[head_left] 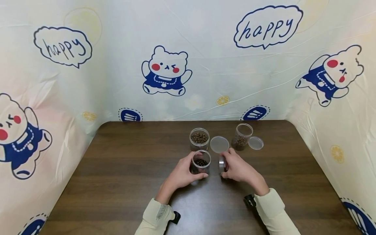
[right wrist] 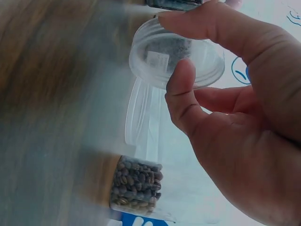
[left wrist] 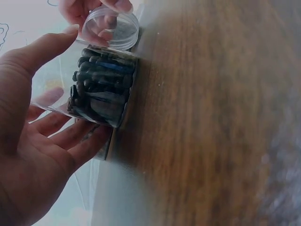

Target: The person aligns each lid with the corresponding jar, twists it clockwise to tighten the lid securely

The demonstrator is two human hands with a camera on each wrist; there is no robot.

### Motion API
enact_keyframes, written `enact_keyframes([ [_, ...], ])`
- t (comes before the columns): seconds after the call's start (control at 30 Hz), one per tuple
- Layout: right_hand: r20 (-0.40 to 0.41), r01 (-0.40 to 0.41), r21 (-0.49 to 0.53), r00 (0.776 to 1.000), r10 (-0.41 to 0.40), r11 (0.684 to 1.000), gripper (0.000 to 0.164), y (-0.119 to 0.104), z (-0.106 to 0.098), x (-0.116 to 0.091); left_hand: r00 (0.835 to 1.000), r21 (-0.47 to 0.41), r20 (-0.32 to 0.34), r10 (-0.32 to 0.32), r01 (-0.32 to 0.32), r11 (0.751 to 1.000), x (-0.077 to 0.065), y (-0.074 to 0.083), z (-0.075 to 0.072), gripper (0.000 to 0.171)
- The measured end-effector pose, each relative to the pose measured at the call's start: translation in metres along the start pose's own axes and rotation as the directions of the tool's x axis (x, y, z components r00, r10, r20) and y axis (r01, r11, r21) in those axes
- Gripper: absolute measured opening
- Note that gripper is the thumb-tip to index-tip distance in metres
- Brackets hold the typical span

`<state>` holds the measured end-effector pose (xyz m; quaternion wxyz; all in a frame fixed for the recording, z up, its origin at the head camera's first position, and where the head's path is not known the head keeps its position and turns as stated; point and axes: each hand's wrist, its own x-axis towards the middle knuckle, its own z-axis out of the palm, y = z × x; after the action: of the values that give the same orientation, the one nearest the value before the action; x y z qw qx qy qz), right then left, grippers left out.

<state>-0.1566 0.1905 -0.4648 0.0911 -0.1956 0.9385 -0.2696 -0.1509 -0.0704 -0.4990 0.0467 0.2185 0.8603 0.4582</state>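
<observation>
My left hand [head_left: 184,171] holds a clear round jar [head_left: 201,163] upright, thumb and fingers on opposite sides of its wall. Its top is uncovered, and dark, glossy bean-like pieces fill the lower part, seen close up in the left wrist view. To the right, my right hand [head_left: 239,167] pinches a clear round lid [head_left: 222,164] at its edge, tipped up on its side. A small pale label shows on the lid [right wrist: 157,61] in the right wrist view. The lid stands a short gap away from the jar.
Just behind the held jar stands another uncovered jar [head_left: 199,138] of brown beans. A third jar [head_left: 241,141], partly filled with beans, stands back right. Two loose lids lie flat: one [head_left: 219,144] between these jars, one [head_left: 256,143] at the far right. All are on the wooden table [head_left: 123,169].
</observation>
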Motion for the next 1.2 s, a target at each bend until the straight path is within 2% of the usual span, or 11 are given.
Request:
enact_keyframes([
  [0.13,-0.004,0.007,0.049,1.0,-0.007,0.999,0.065,0.003,0.0,0.0,1.0,-0.003,0.001,-0.004,0.004,1.0,0.0,0.0,0.001,0.075],
  [0.3,-0.012,0.026,0.043,1.0,-0.025,0.999,0.066,0.01,0.003,0.001,1.0,-0.012,0.009,-0.001,0.001,1.0,0.0,0.0,0.0,0.075],
  [0.63,0.051,0.036,0.109,0.998,-0.042,0.993,0.065,0.016,0.0,0.004,1.0,-0.09,0.0,-0.01,0.01,0.996,-0.001,-0.003,0.001,0.075],
  [0.87,-0.018,0.077,0.139,0.997,-0.075,0.987,0.065,0.011,-0.007,0.001,1.0,-0.108,-0.001,0.011,-0.011,0.994,-0.001,-0.002,-0.002,0.074],
  [1.0,-0.062,0.127,0.193,0.991,-0.118,0.973,0.069,0.007,-0.013,-0.001,1.0,-0.095,-0.011,0.019,-0.02,0.995,-0.001,0.0,-0.004,0.073],
  [1.2,-0.082,0.184,0.246,0.982,-0.168,0.952,0.07,0.0,-0.021,-0.005,1.0,-0.08,0.001,0.008,-0.008,0.997,-0.001,-0.001,-0.003,0.072],
])
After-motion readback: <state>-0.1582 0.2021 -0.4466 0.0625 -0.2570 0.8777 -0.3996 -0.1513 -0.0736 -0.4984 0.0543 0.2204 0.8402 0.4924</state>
